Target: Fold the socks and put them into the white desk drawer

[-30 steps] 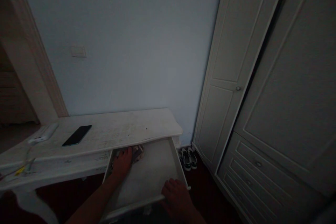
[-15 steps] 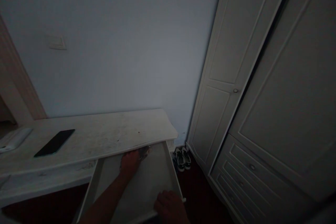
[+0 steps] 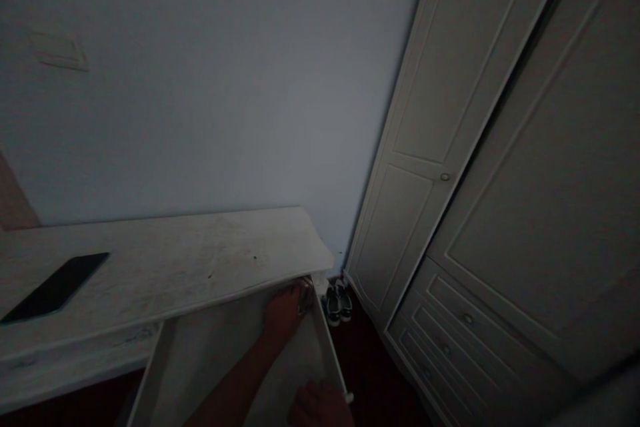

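My left hand [image 3: 283, 312] reaches deep into the pulled-out white drawer [image 3: 240, 340]. It is closed on a crumpled greyish cloth [image 3: 305, 297], pressed into the drawer's far right corner; part of the cloth is hidden by the fingers. My right hand [image 3: 320, 405] is at the drawer's front, near the right side, with its fingers curled over the front panel's top edge. The drawer belongs to a worn white desk [image 3: 175, 260] with stains and specks on its top.
On the desk's left lies a dark flat tablet-like object [image 3: 55, 287]. Beyond the drawer's right side, black-and-white shoes [image 3: 337, 302] stand on dark red flooring [image 3: 365, 360]. A white wardrobe [image 3: 430, 147] fills the right. A wall switch [image 3: 59, 50] is at upper left.
My left hand has slid the cloth rightward along the drawer's back into the right corner. My right hand keeps its place on the drawer front. The view has turned slightly right.
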### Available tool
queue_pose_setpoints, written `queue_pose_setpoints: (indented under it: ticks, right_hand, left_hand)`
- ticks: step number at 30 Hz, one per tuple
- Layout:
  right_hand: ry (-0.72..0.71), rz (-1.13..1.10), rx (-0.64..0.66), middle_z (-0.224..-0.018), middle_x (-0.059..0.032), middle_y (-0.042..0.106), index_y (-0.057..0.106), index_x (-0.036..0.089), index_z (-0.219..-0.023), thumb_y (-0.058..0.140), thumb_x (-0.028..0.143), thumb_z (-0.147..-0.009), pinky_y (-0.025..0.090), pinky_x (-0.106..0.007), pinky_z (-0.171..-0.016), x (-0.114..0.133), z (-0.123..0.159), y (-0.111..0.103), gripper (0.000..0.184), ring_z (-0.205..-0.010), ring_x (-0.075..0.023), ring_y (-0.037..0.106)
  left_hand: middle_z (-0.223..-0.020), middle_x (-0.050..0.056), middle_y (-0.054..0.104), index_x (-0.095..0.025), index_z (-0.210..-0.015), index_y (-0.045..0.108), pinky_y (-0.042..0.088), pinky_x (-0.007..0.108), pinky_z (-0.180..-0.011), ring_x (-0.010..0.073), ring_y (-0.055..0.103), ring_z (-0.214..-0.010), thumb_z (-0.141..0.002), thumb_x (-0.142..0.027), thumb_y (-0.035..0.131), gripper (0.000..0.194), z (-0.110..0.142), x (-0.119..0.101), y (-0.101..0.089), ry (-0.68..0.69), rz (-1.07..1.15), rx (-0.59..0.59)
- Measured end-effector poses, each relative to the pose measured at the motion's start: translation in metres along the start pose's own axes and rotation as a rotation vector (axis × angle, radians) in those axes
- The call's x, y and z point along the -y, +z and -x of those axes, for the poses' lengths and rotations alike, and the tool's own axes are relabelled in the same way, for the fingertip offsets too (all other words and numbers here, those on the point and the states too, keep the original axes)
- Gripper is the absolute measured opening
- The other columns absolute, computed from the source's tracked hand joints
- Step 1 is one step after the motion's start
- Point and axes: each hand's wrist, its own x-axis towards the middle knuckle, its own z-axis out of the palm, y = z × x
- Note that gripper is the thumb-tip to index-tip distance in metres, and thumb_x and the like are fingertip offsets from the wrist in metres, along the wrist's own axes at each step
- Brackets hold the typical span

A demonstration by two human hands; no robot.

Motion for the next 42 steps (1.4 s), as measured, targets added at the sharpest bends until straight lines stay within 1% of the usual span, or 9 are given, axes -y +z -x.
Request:
queue_pose_setpoints:
  ticks: [7,11,16,21,27,31,33,36,42]
  right_hand:
    - [0.047,-0.042,0.048,-0.073,0.0016,0.065,0.061,0.027,-0.088,0.07,0.048,-0.1,0.034,-0.033,-0.061,-0.002,0.003,-0.017,0.025,-0.068,-0.0198,0.056]
    - [0.068,-0.056,-0.048,-0.075,0.0013,0.066,0.061,0.028,-0.09,0.062,0.041,-0.104,0.037,-0.033,-0.063,-0.002,0.001,-0.027,0.019,-0.07,-0.0193,0.057]
    - [0.073,-0.107,-0.175,-0.079,-0.0023,0.068,0.063,0.026,-0.096,0.053,0.058,-0.102,0.042,-0.035,-0.068,-0.002,-0.005,-0.052,0.034,-0.074,-0.0214,0.061]
    - [0.072,-0.147,-0.17,-0.089,-0.0047,0.073,0.065,0.025,-0.102,0.049,0.058,-0.105,0.045,-0.036,-0.073,-0.004,-0.012,-0.069,0.037,-0.082,-0.0229,0.066]
    - [0.069,-0.078,-0.244,-0.077,-0.0022,0.065,0.062,0.025,-0.095,0.049,0.056,-0.106,0.04,-0.037,-0.07,-0.005,-0.013,-0.062,0.035,-0.071,-0.0217,0.058]
    - [0.042,-0.074,-0.205,-0.075,-0.0009,0.064,0.061,0.025,-0.093,0.057,0.058,-0.103,0.036,-0.036,-0.069,-0.008,-0.011,-0.058,0.035,-0.069,-0.0204,0.057]
    - [0.034,-0.076,-0.196,-0.073,0.0001,0.063,0.06,0.025,-0.091,0.059,0.05,-0.105,0.034,-0.036,-0.067,-0.009,-0.01,-0.057,0.028,-0.066,-0.0194,0.056]
    - [0.041,-0.078,-0.198,-0.071,0.0012,0.062,0.059,0.025,-0.088,0.059,0.029,-0.105,0.032,-0.035,-0.066,-0.009,-0.011,-0.054,0.018,-0.064,-0.0183,0.054]
    - [0.059,0.019,-0.359,-0.062,0.0022,0.057,0.057,0.025,-0.077,0.053,0.01,-0.101,0.034,-0.035,-0.061,-0.007,-0.016,-0.046,0.028,-0.058,-0.0169,0.05]
  left_hand:
    - [-0.132,0.01,0.074,-0.03,-0.135,0.064,0.053,0.047,-0.106,0.0343,0.069,-0.122,-0.089,-0.058,0.074,0.055,0.027,0.018,0.012,0.323,0.019,0.13]
    - [-0.126,0.01,0.075,-0.03,-0.124,0.069,0.054,0.048,-0.104,0.0334,0.069,-0.119,-0.092,-0.046,0.071,0.035,0.05,0.009,0.027,0.482,0.018,0.223]
    - [-0.123,0.01,0.075,-0.03,-0.115,0.072,0.059,0.047,-0.097,0.0327,0.072,-0.115,-0.093,-0.042,0.067,0.025,0.071,0.002,0.035,0.559,0.019,0.311]
    - [-0.115,0.013,0.078,-0.029,-0.113,0.075,0.063,0.049,-0.083,0.0379,0.077,-0.102,-0.08,-0.044,0.075,0.036,0.079,0.026,0.019,0.529,-0.01,0.395]
    - [-0.128,0.016,0.077,-0.03,-0.134,0.072,0.06,0.059,-0.095,0.0447,0.075,-0.114,-0.071,-0.034,0.082,0.064,0.12,0.088,0.0,0.387,-0.064,0.513]
    - [-0.152,0.016,0.066,-0.04,-0.146,0.066,0.051,0.066,-0.107,0.0425,0.066,-0.135,-0.093,-0.022,0.056,0.057,0.155,0.127,-0.002,0.141,-0.091,0.466]
    - [-0.16,0.016,0.06,-0.041,-0.145,0.067,0.05,0.069,-0.106,0.0435,0.061,-0.141,-0.093,-0.012,0.048,0.063,0.163,0.137,-0.004,0.016,-0.167,0.457]
    - [-0.16,0.015,0.059,-0.04,-0.149,0.064,0.054,0.065,-0.104,0.0413,0.061,-0.141,-0.092,-0.003,0.041,0.072,0.16,0.14,-0.016,-0.077,-0.237,0.393]
    - [-0.159,0.016,0.06,-0.035,-0.156,0.056,0.059,0.054,-0.1,0.0376,0.066,-0.134,-0.094,-0.001,0.039,0.073,0.128,0.139,-0.05,-0.131,-0.285,0.283]
